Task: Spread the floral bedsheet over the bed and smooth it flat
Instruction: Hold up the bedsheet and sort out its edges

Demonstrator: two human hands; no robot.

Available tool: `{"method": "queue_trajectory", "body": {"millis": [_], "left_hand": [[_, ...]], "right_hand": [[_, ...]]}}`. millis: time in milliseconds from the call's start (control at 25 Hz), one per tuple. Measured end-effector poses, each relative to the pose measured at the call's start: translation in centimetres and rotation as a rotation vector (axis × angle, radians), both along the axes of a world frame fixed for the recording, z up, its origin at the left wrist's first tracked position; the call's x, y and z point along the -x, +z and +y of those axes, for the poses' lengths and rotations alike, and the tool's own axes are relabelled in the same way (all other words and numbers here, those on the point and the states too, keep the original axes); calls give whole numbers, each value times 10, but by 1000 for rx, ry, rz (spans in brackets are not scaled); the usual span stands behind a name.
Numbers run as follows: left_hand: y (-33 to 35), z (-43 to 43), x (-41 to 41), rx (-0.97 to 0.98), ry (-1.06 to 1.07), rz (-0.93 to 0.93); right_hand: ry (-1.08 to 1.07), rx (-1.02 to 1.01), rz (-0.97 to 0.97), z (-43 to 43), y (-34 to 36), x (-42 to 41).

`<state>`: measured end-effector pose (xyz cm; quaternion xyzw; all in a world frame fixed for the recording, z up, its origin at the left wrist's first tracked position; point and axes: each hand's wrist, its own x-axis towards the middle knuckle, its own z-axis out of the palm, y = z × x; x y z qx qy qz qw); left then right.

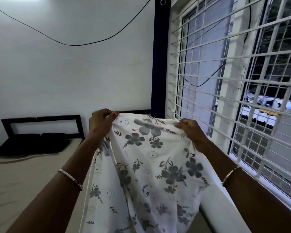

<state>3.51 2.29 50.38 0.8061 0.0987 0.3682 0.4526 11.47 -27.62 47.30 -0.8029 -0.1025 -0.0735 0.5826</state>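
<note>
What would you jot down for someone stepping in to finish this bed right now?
Left hand: pinching the top edge of the floral bedsheet.
Right hand: gripping the same edge, nearer the window grille.
The sheet hangs bunched between both arms, raised in the air. The bed lies to the left, with two dark pillows by the headboard.
Done: sheet picked up by its edge.
Left: spread it over the bed, then smooth it.

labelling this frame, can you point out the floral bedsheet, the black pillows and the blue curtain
floral bedsheet (149, 165): head view, middle of the hanging cloth below the hands
black pillows (34, 143): head view, top of the pair at the headboard
blue curtain (160, 64): head view, mid-height of the gathered strip
</note>
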Motion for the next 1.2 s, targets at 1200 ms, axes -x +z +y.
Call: {"method": "queue_trajectory", "body": {"millis": [1200], "left_hand": [[2,4,-2,131,-128,23]], "right_hand": [[-465,516,-616,10,8,2]]}}
